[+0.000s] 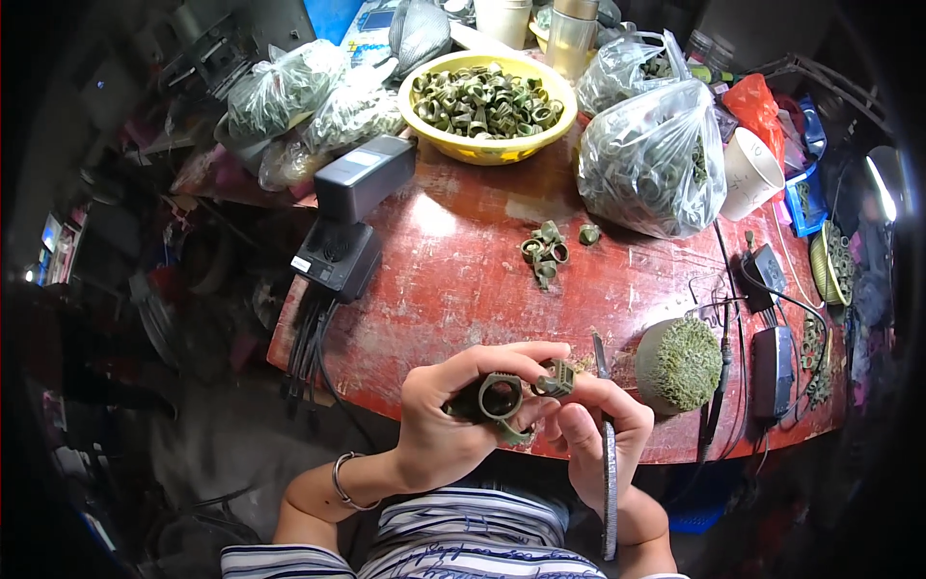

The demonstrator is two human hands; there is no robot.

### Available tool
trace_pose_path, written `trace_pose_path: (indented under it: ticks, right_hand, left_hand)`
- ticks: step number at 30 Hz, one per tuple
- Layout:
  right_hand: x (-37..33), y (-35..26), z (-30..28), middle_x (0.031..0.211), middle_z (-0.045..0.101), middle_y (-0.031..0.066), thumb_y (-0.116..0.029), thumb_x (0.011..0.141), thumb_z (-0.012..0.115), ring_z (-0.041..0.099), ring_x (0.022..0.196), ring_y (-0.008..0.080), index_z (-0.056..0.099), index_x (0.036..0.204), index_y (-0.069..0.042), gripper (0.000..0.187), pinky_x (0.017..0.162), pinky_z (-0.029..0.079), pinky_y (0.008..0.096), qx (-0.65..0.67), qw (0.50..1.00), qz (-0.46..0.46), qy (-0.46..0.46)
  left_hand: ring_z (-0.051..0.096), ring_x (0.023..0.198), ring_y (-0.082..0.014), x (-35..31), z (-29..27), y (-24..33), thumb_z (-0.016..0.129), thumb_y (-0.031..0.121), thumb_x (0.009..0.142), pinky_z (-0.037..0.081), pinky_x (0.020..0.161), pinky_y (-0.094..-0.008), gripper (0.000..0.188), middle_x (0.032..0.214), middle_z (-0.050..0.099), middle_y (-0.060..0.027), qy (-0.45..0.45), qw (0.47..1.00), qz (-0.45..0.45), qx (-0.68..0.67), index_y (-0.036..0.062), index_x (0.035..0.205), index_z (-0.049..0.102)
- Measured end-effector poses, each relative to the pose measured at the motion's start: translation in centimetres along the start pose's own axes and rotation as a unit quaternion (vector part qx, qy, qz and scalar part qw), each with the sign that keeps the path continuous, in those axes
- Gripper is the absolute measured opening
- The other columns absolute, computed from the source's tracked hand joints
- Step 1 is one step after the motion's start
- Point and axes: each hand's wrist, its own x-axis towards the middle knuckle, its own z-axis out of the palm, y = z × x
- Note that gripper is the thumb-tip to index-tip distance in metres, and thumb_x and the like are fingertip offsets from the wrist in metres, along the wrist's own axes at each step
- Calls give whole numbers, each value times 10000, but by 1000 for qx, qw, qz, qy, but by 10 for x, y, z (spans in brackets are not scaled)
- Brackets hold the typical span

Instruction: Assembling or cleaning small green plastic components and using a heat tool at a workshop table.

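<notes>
Over the front edge of the red table, my left hand (439,415) is closed around several dark green rings. One ring (517,384) shows its round hole towards me. Between the fingertips of both hands is another green ring (557,377) with a squared, patterned top. My right hand (632,425) grips a slim knife-like tool (610,482) with a grey ridged handle; its narrow blade points away, up past the index finger. The thumb and index finger of that hand are at the squared ring. Fingers partly hide the other rings.
Loose green rings (547,253) lie mid-table. A round block with a bristly green top (687,365) stands right, near a black pen-shaped tool with a cord (715,410). Behind are a yellow basket of rings (487,151), plastic bags (651,159) and a white cup (750,176). Black boxes (338,259) stand left.
</notes>
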Motion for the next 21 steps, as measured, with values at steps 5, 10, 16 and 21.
trace_pose_path:
  ticks: [5, 10, 16, 21]
  right_hand:
    - [7, -6, 5, 741, 612, 53, -68, 821, 614, 553, 620, 63, 584, 957, 44, 179, 522, 441, 183, 146, 988, 27, 49]
    - [26, -26, 3, 616, 552, 41, -52, 819, 580, 477, 493, 67, 569, 859, 34, 96, 434, 359, 186, 211, 962, -6, 175]
    - [24, -67, -33, 593, 544, 45, -121, 791, 622, 467, 457, 69, 551, 790, 6, 145, 391, 318, 185, -6, 986, -49, 161]
    - [104, -129, -36, 653, 622, 44, -81, 798, 610, 576, 612, 73, 608, 825, 2, 88, 520, 429, 218, -245, 967, -72, 12]
  left_hand:
    - [601, 830, -121, 10, -4, 15, 655, -39, 736, 504, 683, -229, 224, 1074, 593, -187, -56, 996, -35, 54, -5, 948, 591]
    - [579, 749, -80, 41, -4, 28, 628, -65, 727, 485, 615, -206, 233, 1011, 629, -122, -53, 991, 9, 119, 5, 949, 618]
    - [561, 694, -69, 177, -32, 24, 603, -19, 749, 456, 557, -209, 171, 774, 628, -37, -94, 973, -81, 193, -5, 917, 629]
    - [569, 909, -285, 268, -81, -49, 694, 160, 639, 433, 818, -358, 332, 929, 608, -167, -61, 851, 50, 519, 61, 949, 626]
